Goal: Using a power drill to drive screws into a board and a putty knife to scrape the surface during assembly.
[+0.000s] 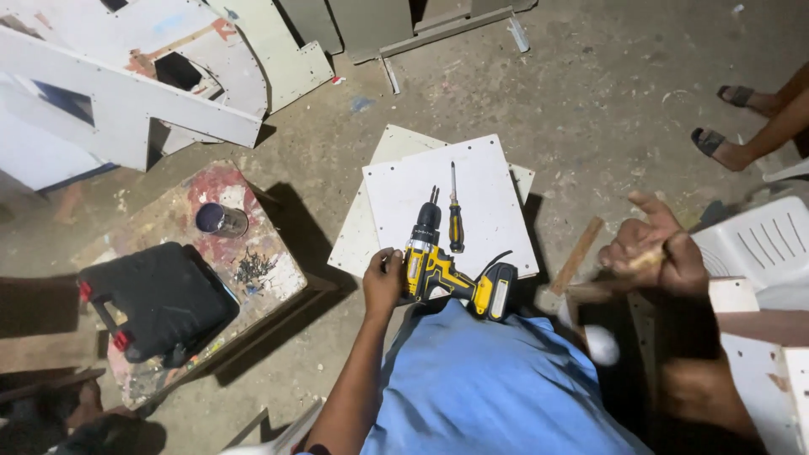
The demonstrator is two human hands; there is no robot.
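Cordless drill [442,265], yellow and black, lies on its side on the white square board [489,190] on the floor, chuck pointing far, battery end near and to the right, just over the board's near edge by my blue-clad knee [480,379]. My left hand [383,282] sits at the drill's left flank, fingers [390,259] curled against the yellow body near the handle; touching it, not yet wrapped fully round the grip as far as I can judge.

To lift it well: I'd slide the palm onto the handle proper, keep the index finger off the trigger, and raise the chuck end clear of the board so the bit doesn't drag.

Screwdriver [455,219], yellow-and-black handle, lies just right of the chuck, parallel to it, close enough to knock.

Left forearm comes in from near, wrist bent slightly right. Right hand [653,253] is raised well to the right, blurred, fingers closed loosely round something pale and small; what it is I cannot tell.

Further left: a paint-stained low bench [181,206] carrying a black tool case [156,299], a small tin [219,219], a scatter of dark screws [253,268]. Far right, another person's sandalled feet [725,126].
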